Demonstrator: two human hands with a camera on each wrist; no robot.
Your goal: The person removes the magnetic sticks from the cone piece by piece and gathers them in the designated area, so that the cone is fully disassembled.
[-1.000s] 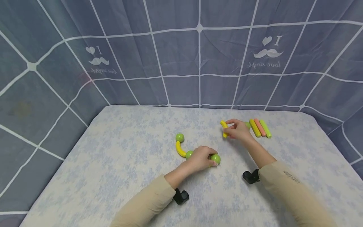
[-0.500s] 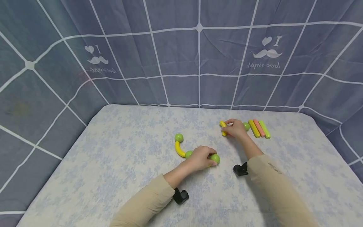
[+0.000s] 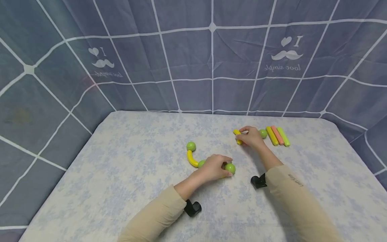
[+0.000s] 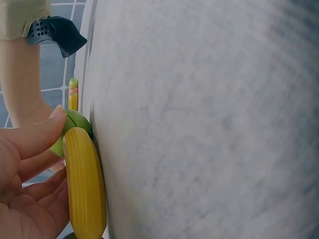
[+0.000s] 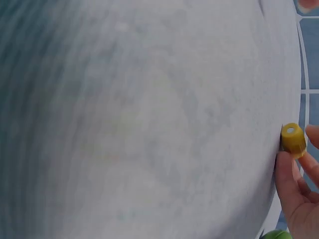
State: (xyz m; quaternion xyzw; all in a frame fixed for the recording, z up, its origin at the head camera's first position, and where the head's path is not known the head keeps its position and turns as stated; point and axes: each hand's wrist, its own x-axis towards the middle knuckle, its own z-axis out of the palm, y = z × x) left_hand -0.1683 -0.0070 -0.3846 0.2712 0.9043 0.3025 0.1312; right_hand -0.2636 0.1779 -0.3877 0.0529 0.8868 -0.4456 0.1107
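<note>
My left hand (image 3: pixel 213 168) lies over a chain of pieces and pinches the green ball (image 3: pixel 230 168) at its right end between thumb and fingers. From there the chain runs left under the hand through another green ball (image 3: pixel 201 163) and a curved yellow rod (image 3: pixel 191 159) to a green ball (image 3: pixel 191 146) at the far end. A yellow rod (image 4: pixel 85 184) below the hand shows in the left wrist view, beside the pinched ball. At the back right, my right hand (image 3: pixel 253 137) holds a yellow rod (image 3: pixel 237 136); its end, with a pale round spot, shows in the right wrist view.
A loose green ball (image 3: pixel 263 133) lies just right of my right hand. Beside it three straight rods lie side by side: yellow (image 3: pixel 272 136), orange-pink (image 3: pixel 277 135) and lime green (image 3: pixel 283 136). A tiled-pattern curtain (image 3: pixel 193 60) stands behind the table.
My right forearm has swung left and the right hand has shifted slightly left with its yellow rod, uncovering more of the loose green ball. My left hand keeps its place on the chain.
</note>
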